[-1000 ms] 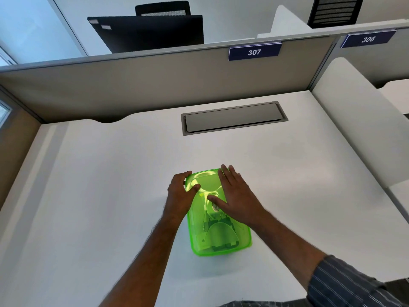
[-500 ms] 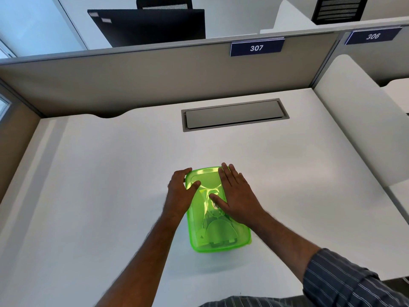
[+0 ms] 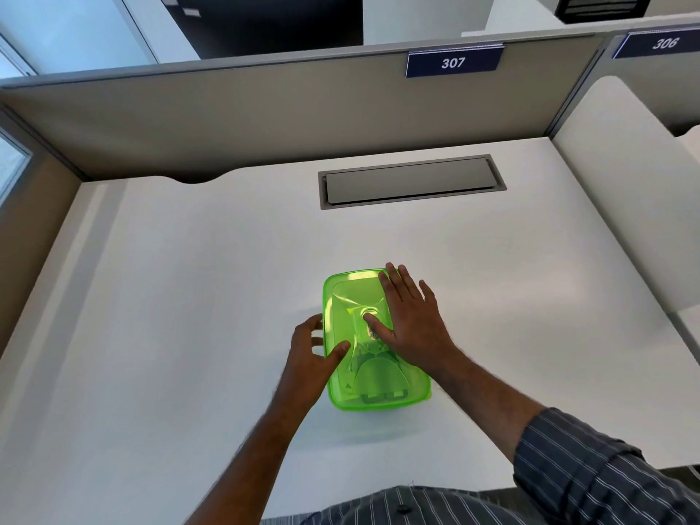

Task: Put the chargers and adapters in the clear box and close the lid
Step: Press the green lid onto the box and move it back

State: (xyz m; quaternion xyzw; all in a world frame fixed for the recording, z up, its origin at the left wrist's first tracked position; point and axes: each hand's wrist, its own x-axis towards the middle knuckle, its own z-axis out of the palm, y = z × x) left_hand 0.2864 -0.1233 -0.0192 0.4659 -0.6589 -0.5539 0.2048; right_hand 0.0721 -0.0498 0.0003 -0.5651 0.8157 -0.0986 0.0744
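A clear green box sits on the white desk with its lid on. Pale charger and adapter shapes show dimly through the lid. My right hand lies flat on the lid's right half, fingers spread. My left hand is at the box's left edge, thumb resting on the lid and fingers curled loosely beside the wall.
A grey cable hatch is set into the desk behind the box. Beige partition walls close off the back and left, with a sign reading 307. A white side divider stands at the right.
My left hand has slid nearer along the box's left edge, from its far corner to the middle. The right hand stays flat on the lid.
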